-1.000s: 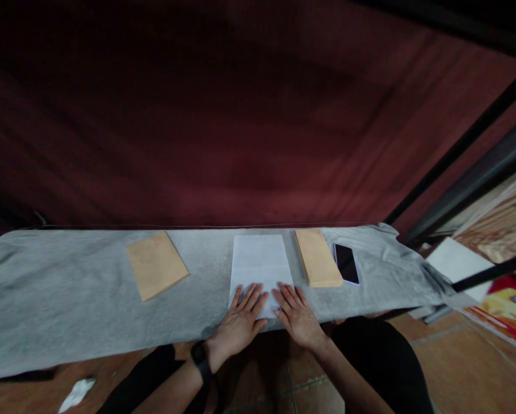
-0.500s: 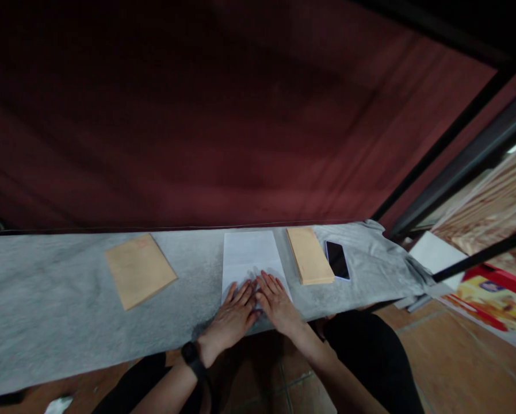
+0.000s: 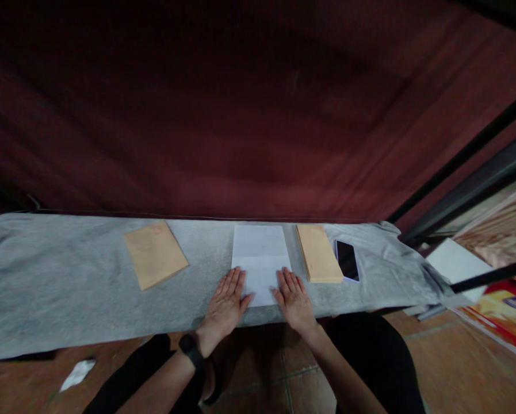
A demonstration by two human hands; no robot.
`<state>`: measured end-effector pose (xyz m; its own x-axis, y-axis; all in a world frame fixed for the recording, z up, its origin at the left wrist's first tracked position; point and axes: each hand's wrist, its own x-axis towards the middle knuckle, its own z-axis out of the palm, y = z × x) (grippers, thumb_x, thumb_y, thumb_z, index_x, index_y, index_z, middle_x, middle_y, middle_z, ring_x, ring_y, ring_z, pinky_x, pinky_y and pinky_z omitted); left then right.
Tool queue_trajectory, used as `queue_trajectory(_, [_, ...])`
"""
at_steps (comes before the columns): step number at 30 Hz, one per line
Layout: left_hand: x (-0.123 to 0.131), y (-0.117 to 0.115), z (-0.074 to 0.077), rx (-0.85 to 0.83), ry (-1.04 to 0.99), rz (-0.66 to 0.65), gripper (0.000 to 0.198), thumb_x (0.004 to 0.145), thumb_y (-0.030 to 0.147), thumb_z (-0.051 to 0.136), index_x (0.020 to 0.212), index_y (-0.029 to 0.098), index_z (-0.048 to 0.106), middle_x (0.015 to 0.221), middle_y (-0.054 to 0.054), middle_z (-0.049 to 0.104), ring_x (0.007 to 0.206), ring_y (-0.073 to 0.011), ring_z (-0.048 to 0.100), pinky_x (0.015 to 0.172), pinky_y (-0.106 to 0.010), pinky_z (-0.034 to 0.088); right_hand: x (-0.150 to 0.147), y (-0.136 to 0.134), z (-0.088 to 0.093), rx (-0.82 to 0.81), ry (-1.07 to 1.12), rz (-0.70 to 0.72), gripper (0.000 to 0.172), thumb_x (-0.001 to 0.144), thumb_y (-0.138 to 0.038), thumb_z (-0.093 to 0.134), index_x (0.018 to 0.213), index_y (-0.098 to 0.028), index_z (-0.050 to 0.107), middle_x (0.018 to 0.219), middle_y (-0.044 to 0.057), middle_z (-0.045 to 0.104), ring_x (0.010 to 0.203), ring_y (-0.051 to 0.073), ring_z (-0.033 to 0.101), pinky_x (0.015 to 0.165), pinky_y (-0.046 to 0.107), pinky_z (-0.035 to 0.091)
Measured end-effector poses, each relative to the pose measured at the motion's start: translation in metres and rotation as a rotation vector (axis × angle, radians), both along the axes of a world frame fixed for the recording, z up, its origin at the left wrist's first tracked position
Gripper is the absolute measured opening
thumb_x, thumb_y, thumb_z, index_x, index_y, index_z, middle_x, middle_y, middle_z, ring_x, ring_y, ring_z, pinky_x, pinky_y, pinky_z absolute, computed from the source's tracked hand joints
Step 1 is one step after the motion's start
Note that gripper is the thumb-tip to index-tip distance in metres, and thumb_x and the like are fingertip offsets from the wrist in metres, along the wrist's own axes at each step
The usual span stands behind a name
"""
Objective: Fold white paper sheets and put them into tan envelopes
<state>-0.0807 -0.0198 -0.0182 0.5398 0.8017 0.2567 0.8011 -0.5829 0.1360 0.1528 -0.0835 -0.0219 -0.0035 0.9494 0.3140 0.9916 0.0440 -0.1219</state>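
White paper [image 3: 261, 259] with a crease across it lies flat on the grey cloth, between my two hands. My left hand [image 3: 226, 299] rests palm down at its left edge, thumb reaching onto the sheet. On the right edge lies my right hand [image 3: 294, 296], also palm down with its fingers stretched. Neither hand grips anything. A stack of brown envelopes [image 3: 319, 253] is just right of the paper. Farther left lies a flat brown envelope [image 3: 156, 254] with a faint red mark.
A phone [image 3: 347, 260] lies right of the envelope stack on the cloth-covered bench [image 3: 89, 287]. Dark red fabric [image 3: 240, 144] rises behind it. Black bars cross the right side, near a red and yellow box [image 3: 508, 310]. White tissue [image 3: 79, 372] lies on the floor.
My hands have moved apart, from close together on the paper's lower middle to its left and right edges. The whole view has shifted slightly.
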Motion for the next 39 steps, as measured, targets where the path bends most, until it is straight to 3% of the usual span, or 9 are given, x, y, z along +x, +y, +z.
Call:
queue_trajectory(4, [-0.006, -0.004, -0.002, 0.001, 0.002, 0.16, 0.066, 0.101, 0.044, 0.032, 0.155, 0.007, 0.031, 0.158, -0.019, 0.039, 0.15, -0.0288, 0.031, 0.123, -0.049, 0.027, 0.009, -0.01, -0.004, 0.038, -0.014, -0.008, 0.057, 0.106, -0.044, 0.032, 0.154, -0.016, 0.038, 0.156, 0.013, 0.043, 0.141, 0.029, 0.046, 0.118, 0.048, 0.033])
queue_trajectory(7, [0.0, -0.006, 0.007, 0.018, 0.002, 0.199, 0.063, 0.1, 0.034, 0.032, 0.156, 0.007, 0.028, 0.158, -0.018, 0.038, 0.15, -0.0287, 0.03, 0.123, -0.051, 0.024, 0.012, -0.014, -0.009, 0.065, -0.013, -0.007, 0.059, 0.106, -0.047, 0.029, 0.156, -0.017, 0.035, 0.156, 0.011, 0.044, 0.14, 0.029, 0.047, 0.118, 0.049, 0.031])
queue_trajectory(10, [0.017, -0.008, 0.019, 0.036, -0.01, 0.053, 0.059, 0.099, 0.025, 0.032, 0.155, 0.006, 0.029, 0.162, -0.017, 0.033, 0.152, -0.0248, 0.025, 0.125, -0.045, 0.022, 0.013, -0.015, -0.013, 0.083, -0.012, -0.006, 0.061, 0.105, -0.049, 0.028, 0.156, -0.017, 0.034, 0.155, 0.012, 0.045, 0.141, 0.03, 0.045, 0.119, 0.049, 0.029])
queue_trajectory(13, [0.037, -0.012, 0.025, 0.01, -0.016, -0.201, 0.058, 0.102, 0.037, 0.037, 0.155, 0.014, 0.033, 0.165, -0.011, 0.028, 0.153, -0.0214, 0.021, 0.126, -0.041, 0.017, 0.014, -0.015, -0.015, 0.082, -0.022, 0.002, 0.062, 0.105, -0.05, 0.027, 0.156, -0.014, 0.034, 0.155, 0.014, 0.045, 0.143, 0.031, 0.043, 0.119, 0.049, 0.028])
queue_trajectory(16, [0.05, -0.019, 0.022, -0.04, -0.01, -0.315, 0.058, 0.103, 0.046, 0.038, 0.153, 0.017, 0.037, 0.163, -0.01, 0.033, 0.152, -0.0217, 0.025, 0.125, -0.044, 0.014, 0.016, -0.018, -0.015, 0.068, -0.027, 0.016, 0.062, 0.106, -0.049, 0.025, 0.157, -0.014, 0.033, 0.156, 0.014, 0.044, 0.144, 0.03, 0.041, 0.12, 0.048, 0.028])
queue_trajectory(23, [0.052, -0.022, 0.015, -0.079, -0.024, -0.34, 0.055, 0.103, 0.047, 0.037, 0.15, 0.018, 0.042, 0.162, -0.012, 0.034, 0.151, -0.0246, 0.027, 0.124, -0.047, 0.013, 0.009, -0.006, -0.006, 0.01, 0.073, 0.013, 0.061, 0.107, -0.045, 0.016, 0.153, -0.014, 0.04, 0.156, 0.015, 0.044, 0.148, 0.03, 0.034, 0.12, 0.057, 0.023])
queue_trajectory(29, [0.053, -0.02, 0.018, -0.069, 0.017, -0.356, 0.053, 0.102, 0.043, 0.041, 0.144, 0.013, 0.051, 0.15, -0.016, 0.051, 0.146, -0.0276, 0.037, 0.123, -0.049, 0.015, -0.015, 0.031, 0.002, -0.11, 0.243, 0.192, 0.059, 0.107, -0.043, 0.017, 0.153, -0.014, 0.039, 0.16, 0.013, 0.037, 0.151, 0.021, 0.03, 0.121, 0.046, 0.029])
queue_trajectory(35, [0.05, -0.019, 0.015, -0.072, -0.006, -0.357, 0.054, 0.103, 0.039, 0.036, 0.146, 0.009, 0.046, 0.152, -0.015, 0.05, 0.147, -0.0227, 0.036, 0.124, -0.043, 0.015, -0.012, 0.034, -0.003, -0.099, 0.123, 0.196, 0.057, 0.108, -0.043, 0.018, 0.155, -0.017, 0.037, 0.161, 0.011, 0.035, 0.15, 0.022, 0.03, 0.121, 0.048, 0.027])
queue_trajectory(39, [0.046, -0.018, 0.013, -0.089, -0.004, -0.271, 0.055, 0.103, 0.036, 0.03, 0.15, 0.007, 0.04, 0.158, -0.015, 0.04, 0.15, -0.022, 0.029, 0.125, -0.042, 0.014, -0.008, 0.028, -0.005, -0.073, 0.027, 0.117, 0.057, 0.108, -0.043, 0.02, 0.155, -0.017, 0.036, 0.163, 0.012, 0.032, 0.15, 0.024, 0.03, 0.12, 0.047, 0.027])
